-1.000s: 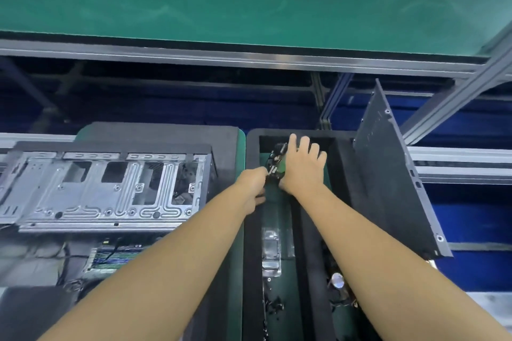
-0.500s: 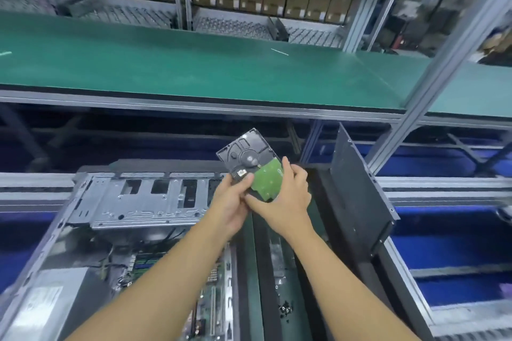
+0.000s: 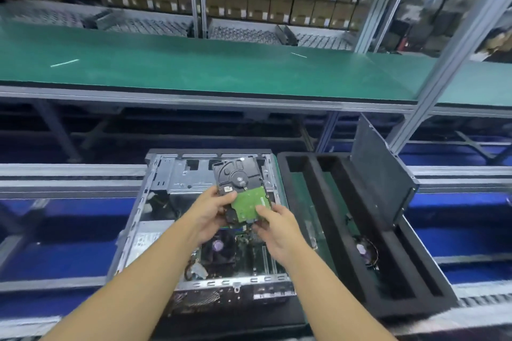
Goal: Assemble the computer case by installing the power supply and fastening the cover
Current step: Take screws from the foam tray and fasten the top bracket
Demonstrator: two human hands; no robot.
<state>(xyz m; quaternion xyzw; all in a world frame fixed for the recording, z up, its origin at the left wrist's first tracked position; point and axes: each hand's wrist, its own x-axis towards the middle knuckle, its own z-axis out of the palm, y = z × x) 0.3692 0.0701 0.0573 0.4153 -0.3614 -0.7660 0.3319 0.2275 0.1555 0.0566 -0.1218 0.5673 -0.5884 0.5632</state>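
Note:
An open grey computer case (image 3: 155,216) lies on the conveyor in front of me, its motherboard (image 3: 249,255) and a fan visible inside. Above the case I hold a hard drive (image 3: 241,185), black with a green circuit board, tilted with its board side up. My left hand (image 3: 210,213) grips its near left edge, thumb on top. My right hand (image 3: 274,227) holds its near right corner, thumb on the green board. A dark cover panel (image 3: 379,171) stands leaning in the black foam tray (image 3: 340,219) to the right.
The foam tray has long slots and holds a small round part (image 3: 363,250). A green-topped workbench (image 3: 194,69) runs across behind, with an aluminium post (image 3: 443,63) at right and shelves of boxes beyond. Blue bins sit on both sides below.
Both hands lifted the hard drive out of the foam tray and carried it left over the open case. My view rose and shifted, bringing the whole case into sight.

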